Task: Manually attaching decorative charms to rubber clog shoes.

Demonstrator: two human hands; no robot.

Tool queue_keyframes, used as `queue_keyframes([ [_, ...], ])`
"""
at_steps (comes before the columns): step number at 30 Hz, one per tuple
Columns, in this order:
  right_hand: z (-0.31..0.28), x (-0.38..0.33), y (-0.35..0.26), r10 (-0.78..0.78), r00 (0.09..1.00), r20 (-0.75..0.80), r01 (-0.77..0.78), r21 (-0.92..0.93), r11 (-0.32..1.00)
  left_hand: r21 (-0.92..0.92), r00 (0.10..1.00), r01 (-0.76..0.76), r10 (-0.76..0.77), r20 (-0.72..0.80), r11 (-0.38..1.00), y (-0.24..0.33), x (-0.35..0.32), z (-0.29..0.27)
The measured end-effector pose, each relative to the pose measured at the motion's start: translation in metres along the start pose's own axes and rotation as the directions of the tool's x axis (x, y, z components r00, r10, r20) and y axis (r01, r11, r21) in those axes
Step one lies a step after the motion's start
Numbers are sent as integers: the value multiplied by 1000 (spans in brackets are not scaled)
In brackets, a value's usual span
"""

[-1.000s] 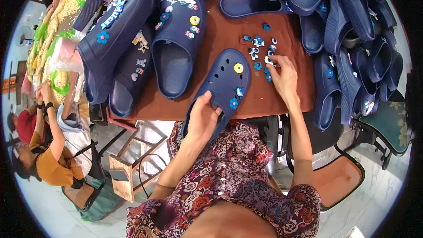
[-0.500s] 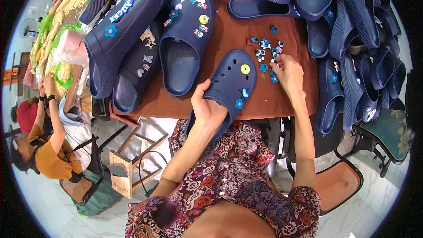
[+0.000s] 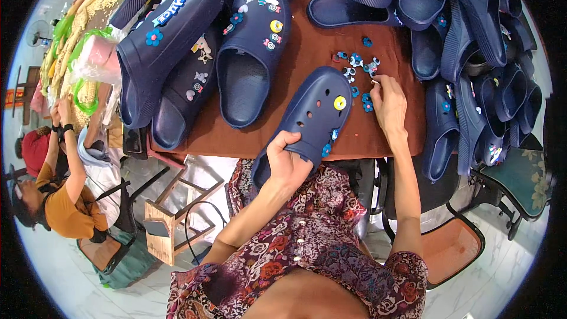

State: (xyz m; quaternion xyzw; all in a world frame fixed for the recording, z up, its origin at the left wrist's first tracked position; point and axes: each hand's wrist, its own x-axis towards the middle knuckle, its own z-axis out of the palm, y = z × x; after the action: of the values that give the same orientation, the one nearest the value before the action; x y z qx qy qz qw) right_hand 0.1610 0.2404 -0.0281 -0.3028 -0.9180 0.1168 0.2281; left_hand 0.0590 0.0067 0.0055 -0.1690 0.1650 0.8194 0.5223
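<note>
Clearly, the navy clog (image 3: 311,119) is clamped at its heel by the left hand (image 3: 287,162), overhanging the table (image 3: 307,47); small charms (image 3: 357,65) are pinched at by the right hand (image 3: 387,103), whose fingertip grip cannot be told and might scatter them.

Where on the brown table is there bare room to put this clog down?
The widest bare strip of brown table runs between the decorated clog and the small charms. Another lies along the front edge, left of the held clog. The right side is crowded with piled clogs; the right hand is at the charms.
</note>
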Motion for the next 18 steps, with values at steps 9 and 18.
queue_keyframes([
  [9, -49, -10, -76, -71, 975, 210, -87, 657, 749, 141, 998, -64, 66, -9, 988, -11, -7, -6],
  [18, -45, -17, -86, -203, 968, 146, 70, 620, 781, 260, 995, -78, 61, 75, 962, -22, -12, -16],
])
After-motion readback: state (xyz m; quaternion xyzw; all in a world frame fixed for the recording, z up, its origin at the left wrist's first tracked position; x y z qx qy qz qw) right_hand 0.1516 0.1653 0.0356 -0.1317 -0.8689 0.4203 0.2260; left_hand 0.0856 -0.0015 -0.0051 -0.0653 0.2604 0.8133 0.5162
